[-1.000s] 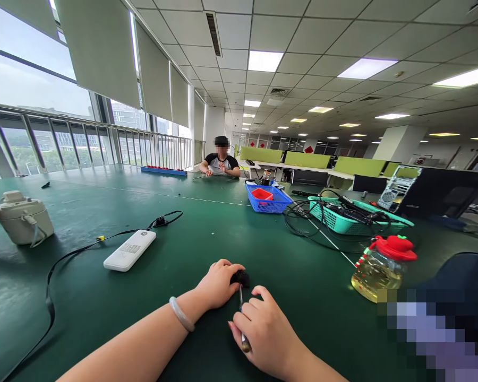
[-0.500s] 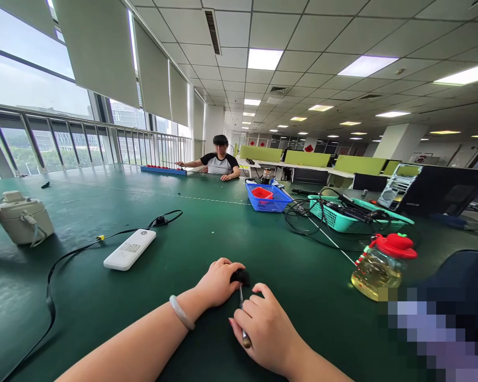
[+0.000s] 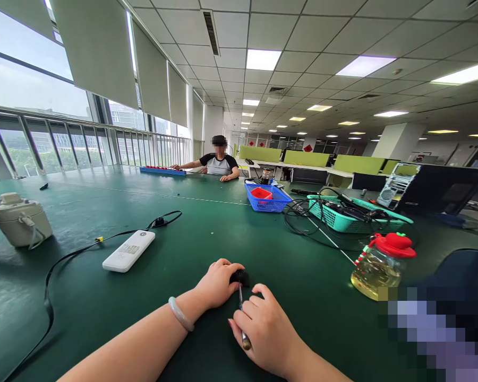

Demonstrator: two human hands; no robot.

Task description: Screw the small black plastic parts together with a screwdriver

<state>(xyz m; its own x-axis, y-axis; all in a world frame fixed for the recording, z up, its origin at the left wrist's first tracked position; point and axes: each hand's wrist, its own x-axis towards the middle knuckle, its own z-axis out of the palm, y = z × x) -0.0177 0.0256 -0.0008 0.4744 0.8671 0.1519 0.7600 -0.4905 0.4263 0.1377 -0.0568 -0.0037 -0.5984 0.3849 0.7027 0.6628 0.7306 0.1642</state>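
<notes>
My left hand rests on the green table, its fingers curled round a small black object. A pale bangle sits on that wrist. My right hand is closed round a thin metal tool with a brownish end; the tool's tip points at the black object. Both hands lie close together near the table's front edge.
A white power bank with a black cable lies to the left, a cream pot further left. A jar with a red lid stands right. Blue basket and teal basket sit behind. A person sits far across.
My hands have barely moved. The person across the table has stretched one arm out to the blue strip on the far side.
</notes>
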